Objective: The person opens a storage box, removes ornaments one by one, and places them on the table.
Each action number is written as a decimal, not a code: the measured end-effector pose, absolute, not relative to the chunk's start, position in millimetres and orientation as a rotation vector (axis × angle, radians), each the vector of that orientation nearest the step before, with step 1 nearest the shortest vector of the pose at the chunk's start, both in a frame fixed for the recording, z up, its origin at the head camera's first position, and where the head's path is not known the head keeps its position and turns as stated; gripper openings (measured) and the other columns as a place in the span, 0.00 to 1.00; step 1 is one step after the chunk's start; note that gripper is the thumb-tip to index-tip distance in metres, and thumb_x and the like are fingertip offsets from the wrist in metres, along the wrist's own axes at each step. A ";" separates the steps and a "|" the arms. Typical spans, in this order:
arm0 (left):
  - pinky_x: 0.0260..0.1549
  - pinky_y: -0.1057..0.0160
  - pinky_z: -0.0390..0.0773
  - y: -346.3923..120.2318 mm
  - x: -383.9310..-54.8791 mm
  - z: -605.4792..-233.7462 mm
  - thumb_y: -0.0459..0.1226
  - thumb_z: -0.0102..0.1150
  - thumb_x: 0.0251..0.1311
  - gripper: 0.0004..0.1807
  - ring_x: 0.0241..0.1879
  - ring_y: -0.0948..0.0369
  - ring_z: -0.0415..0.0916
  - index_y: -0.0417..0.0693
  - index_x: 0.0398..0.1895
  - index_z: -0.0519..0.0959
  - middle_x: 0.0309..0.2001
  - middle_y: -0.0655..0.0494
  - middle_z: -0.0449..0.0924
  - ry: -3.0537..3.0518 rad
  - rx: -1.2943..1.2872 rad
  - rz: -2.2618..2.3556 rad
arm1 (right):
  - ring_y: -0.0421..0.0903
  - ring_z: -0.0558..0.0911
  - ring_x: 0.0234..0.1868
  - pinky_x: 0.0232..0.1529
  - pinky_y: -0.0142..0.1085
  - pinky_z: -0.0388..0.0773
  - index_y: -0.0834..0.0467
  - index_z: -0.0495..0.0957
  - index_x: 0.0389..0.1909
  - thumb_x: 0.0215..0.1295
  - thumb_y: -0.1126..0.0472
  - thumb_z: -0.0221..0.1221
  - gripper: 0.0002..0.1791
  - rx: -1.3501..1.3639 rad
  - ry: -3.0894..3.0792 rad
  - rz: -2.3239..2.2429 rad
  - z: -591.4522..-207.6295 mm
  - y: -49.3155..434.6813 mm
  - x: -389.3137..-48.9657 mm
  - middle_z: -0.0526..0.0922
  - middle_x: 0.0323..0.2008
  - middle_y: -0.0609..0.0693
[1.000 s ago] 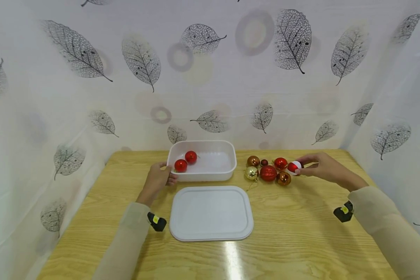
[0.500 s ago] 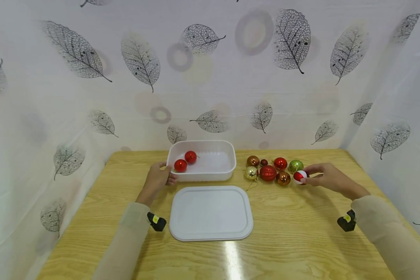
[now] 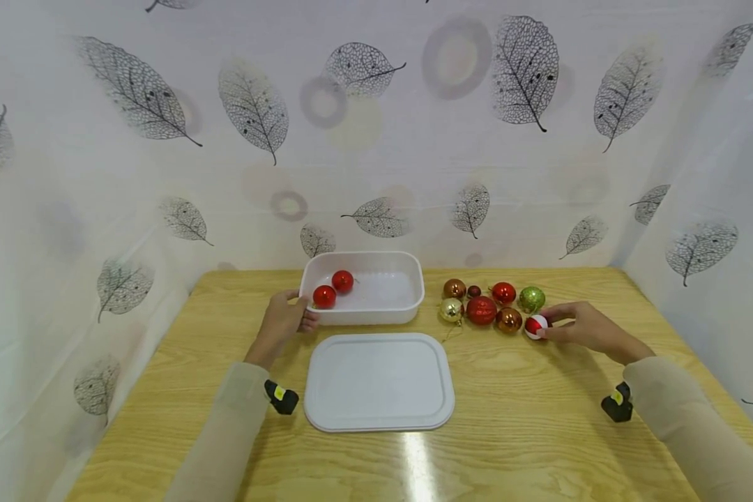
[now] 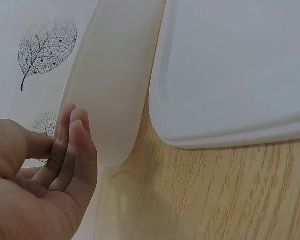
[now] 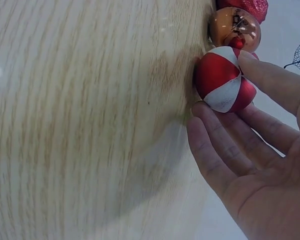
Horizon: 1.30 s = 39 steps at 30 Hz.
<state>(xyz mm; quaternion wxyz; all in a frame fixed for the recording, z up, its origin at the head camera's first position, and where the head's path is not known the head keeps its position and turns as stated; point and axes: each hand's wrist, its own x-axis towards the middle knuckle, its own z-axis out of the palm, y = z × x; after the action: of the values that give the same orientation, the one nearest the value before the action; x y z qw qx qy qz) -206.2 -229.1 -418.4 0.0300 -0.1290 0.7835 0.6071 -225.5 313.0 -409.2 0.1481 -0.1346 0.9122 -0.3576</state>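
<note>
At the left end of a white plastic box (image 3: pixel 379 317) is my left hand (image 3: pixel 281 322), its thumb at the rim and its fingers (image 4: pixel 82 145) bent against the outer wall. Two shiny red Christmas balls (image 3: pixel 324 297) lie inside the box's left part. My right hand (image 3: pixel 580 328) holds a red-and-white striped Christmas ball (image 5: pixel 225 80) between thumb and fingers, low at the table. Close beside it are a copper ball (image 3: pixel 509 321) and a glittery green ball (image 3: pixel 531 299). The right wrist view shows the striped ball against the copper one.
A white lid (image 3: pixel 379 382) lies flat in front of the box. More ornaments sit in the cluster: a gold ball (image 3: pixel 451 310), a ridged red ball (image 3: pixel 481 311), a shiny red ball (image 3: pixel 503 293), a brown ball (image 3: pixel 454 288) and a small dark red one (image 3: pixel 473 291). Leaf-patterned curtain hangs behind the wooden table.
My right hand has moved the striped ball toward me and set it lower beside the copper ball, uncovering the green ball. My left hand stays at the box.
</note>
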 end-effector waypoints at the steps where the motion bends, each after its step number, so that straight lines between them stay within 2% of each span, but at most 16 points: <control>1: 0.28 0.65 0.86 -229.1 -206.2 -418.5 0.34 0.44 0.79 0.25 0.25 0.60 0.83 0.27 0.71 0.62 0.31 0.43 0.85 2.415 -0.397 1.872 | 0.56 0.79 0.55 0.45 0.34 0.80 0.67 0.77 0.60 0.67 0.52 0.67 0.28 -0.388 2.630 -1.018 -408.9 312.7 -225.1 0.82 0.54 0.61; 5: 0.28 0.65 0.86 -229.2 -206.1 -419.0 0.34 0.44 0.79 0.25 0.26 0.59 0.84 0.27 0.71 0.62 0.31 0.42 0.86 2.415 -0.393 1.875 | 0.60 0.77 0.58 0.46 0.35 0.78 0.67 0.77 0.61 0.68 0.51 0.66 0.29 -0.384 2.645 -0.997 -407.3 311.9 -223.7 0.82 0.54 0.62; 13: 0.28 0.65 0.86 -229.4 -205.3 -419.7 0.34 0.44 0.79 0.25 0.27 0.59 0.84 0.27 0.72 0.61 0.31 0.43 0.85 2.402 -0.390 1.885 | 0.61 0.80 0.57 0.46 0.35 0.82 0.72 0.72 0.64 0.69 0.56 0.65 0.31 -0.385 2.595 -1.055 -405.1 314.6 -222.3 0.77 0.59 0.70; 19: 0.27 0.66 0.86 -230.2 -206.7 -421.6 0.35 0.44 0.79 0.24 0.26 0.59 0.84 0.28 0.71 0.62 0.31 0.43 0.85 2.390 -0.401 1.901 | 0.64 0.79 0.58 0.50 0.43 0.81 0.72 0.72 0.64 0.70 0.53 0.64 0.32 -0.420 2.647 -1.003 -398.8 318.3 -223.5 0.77 0.59 0.70; 22: 0.27 0.66 0.85 -231.2 -207.8 -423.5 0.35 0.44 0.79 0.24 0.25 0.60 0.83 0.28 0.70 0.62 0.31 0.43 0.85 2.385 -0.398 1.907 | 0.62 0.82 0.54 0.50 0.47 0.83 0.74 0.70 0.65 0.70 0.52 0.64 0.34 -0.417 2.651 -1.002 -393.7 318.8 -225.2 0.76 0.60 0.72; 26: 0.27 0.66 0.86 -231.6 -209.0 -424.6 0.35 0.45 0.79 0.24 0.25 0.60 0.83 0.29 0.70 0.62 0.30 0.44 0.85 2.383 -0.398 1.910 | 0.58 0.84 0.50 0.49 0.47 0.84 0.75 0.68 0.66 0.71 0.52 0.63 0.35 -0.402 2.646 -1.004 -383.9 316.9 -225.8 0.74 0.60 0.73; 31: 0.28 0.65 0.86 -231.8 -209.9 -424.1 0.36 0.44 0.79 0.24 0.25 0.60 0.84 0.29 0.71 0.62 0.31 0.44 0.86 2.387 -0.399 1.903 | 0.60 0.85 0.50 0.51 0.53 0.82 0.73 0.69 0.66 0.72 0.51 0.62 0.35 -0.395 2.670 -0.967 -371.5 311.8 -229.1 0.74 0.61 0.73; 39: 0.28 0.66 0.86 -230.9 -208.3 -422.6 0.36 0.44 0.79 0.25 0.26 0.60 0.84 0.29 0.71 0.62 0.32 0.42 0.86 2.389 -0.399 1.898 | 0.59 0.83 0.53 0.54 0.56 0.80 0.69 0.71 0.66 0.72 0.50 0.62 0.32 -0.415 2.686 -0.980 -356.6 296.1 -239.4 0.74 0.63 0.70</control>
<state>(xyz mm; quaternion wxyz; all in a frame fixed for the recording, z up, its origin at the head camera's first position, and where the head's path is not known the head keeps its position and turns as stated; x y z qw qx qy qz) -208.3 -230.9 -422.6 0.0320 -0.1296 0.7760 0.6165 -239.4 296.1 -356.6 0.1257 -0.1426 0.9223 -0.3365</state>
